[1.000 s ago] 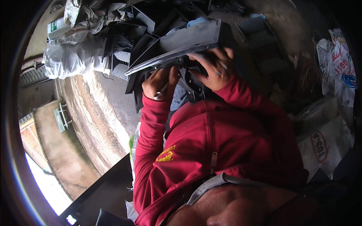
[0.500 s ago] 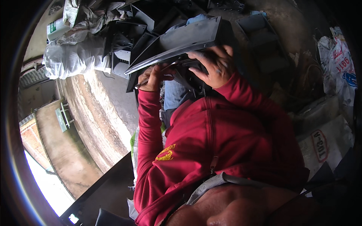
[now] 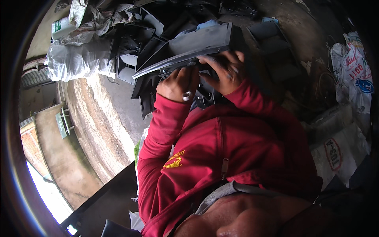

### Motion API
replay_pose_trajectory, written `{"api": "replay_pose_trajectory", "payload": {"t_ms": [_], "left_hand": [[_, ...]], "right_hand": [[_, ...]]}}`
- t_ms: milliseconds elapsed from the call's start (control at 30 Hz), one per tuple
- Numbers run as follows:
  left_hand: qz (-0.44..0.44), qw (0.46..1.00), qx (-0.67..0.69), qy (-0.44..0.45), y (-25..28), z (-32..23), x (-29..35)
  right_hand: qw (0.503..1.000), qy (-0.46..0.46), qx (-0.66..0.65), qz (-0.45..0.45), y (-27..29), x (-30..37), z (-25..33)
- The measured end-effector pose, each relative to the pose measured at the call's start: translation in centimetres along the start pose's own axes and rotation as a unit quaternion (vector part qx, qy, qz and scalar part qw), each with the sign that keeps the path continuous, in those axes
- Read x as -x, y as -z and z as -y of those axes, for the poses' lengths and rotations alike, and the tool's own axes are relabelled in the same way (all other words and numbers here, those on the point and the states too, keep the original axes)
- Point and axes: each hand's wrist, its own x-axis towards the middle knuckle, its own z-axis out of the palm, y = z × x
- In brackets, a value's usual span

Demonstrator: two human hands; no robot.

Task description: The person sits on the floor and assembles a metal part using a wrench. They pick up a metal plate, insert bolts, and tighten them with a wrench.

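A large black metal housing (image 3: 205,39) rests tilted in front of my body, its long straight rim running from lower left to upper right. My left hand (image 3: 177,84) is closed around a slim metal wrench (image 3: 186,96), whose ring-like end shows below the fist. The wrench's other end is hidden under the rim, by the fingers. To the right, my right hand (image 3: 227,73) grips the housing's near edge, fingers bent over it and thumb lower down. What lies under the rim between the two hands is dark and partly covered.
More black metal parts (image 3: 132,39) are piled beyond and left of the housing. A bundle in clear plastic (image 3: 79,59) lies at the left, with a white jug (image 3: 61,28) behind it. Another black housing (image 3: 272,39) sits at the far right, and white printed sacks (image 3: 351,71) line the right side.
My left hand has moved right and turned, so the wrench's ring-like end now points back toward me. The right hand stays at the housing's edge, and the housing has shifted slightly in view.
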Motion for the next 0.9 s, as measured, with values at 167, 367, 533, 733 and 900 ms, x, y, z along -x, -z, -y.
{"api": "replay_pose_trajectory", "payload": {"t_ms": [167, 367, 533, 733, 900], "left_hand": [[0.185, 0.975, -0.084, 0.096, -1.5, -0.4, -2.4], [0.068, 0.808, 0.465, 0.354, -2.2, 4.6, 2.9], [-0.044, 0.744, 0.543, 0.385, -3.0, 4.0, 4.3], [-0.002, 0.918, 0.281, 0.280, -0.5, 2.2, 2.5], [0.009, 1.000, 0.002, -0.017, -0.1, 0.7, 0.2]], "right_hand": [[1.000, -0.008, 0.023, -0.005, -0.2, 0.4, -0.2], [1.000, 0.000, 0.010, -0.019, -0.2, 0.4, -0.4], [1.000, 0.003, 0.013, -0.025, -0.6, 0.4, -0.7], [1.000, 0.004, 0.010, -0.015, -0.2, 0.1, -0.4], [1.000, 0.006, 0.003, -0.013, 0.0, 0.0, -0.1]]}}
